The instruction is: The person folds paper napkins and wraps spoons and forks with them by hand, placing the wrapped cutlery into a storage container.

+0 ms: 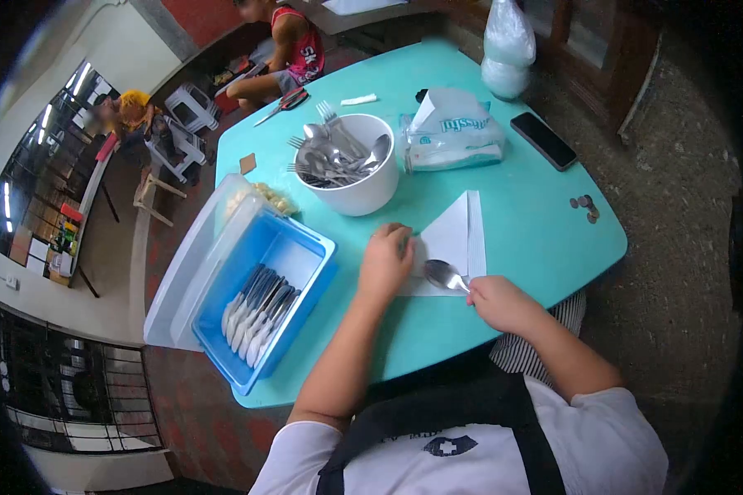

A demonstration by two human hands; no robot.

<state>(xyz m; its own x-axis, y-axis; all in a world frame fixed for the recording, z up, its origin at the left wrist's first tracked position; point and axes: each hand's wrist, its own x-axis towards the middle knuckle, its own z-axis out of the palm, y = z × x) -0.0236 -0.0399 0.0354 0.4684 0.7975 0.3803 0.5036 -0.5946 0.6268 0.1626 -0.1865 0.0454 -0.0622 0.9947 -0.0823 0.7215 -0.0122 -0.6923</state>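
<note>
Near the surface's [545, 239] near edge, the right hand [508, 305] pinched a spoon [443, 274] over a folded napkin [447, 235]; the left hand [385, 264] was beside it, grip unclear. Wrapped cutlery [260, 318] lay by the left edge; the white tub's [359, 200] loose cutlery [334, 157] was not yet wrapped

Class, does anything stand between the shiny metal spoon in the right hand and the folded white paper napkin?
Nothing visible: the spoon, held by the right hand, appears over the near part of the napkin. The left hand is at the napkin's left edge, not between them.
</note>
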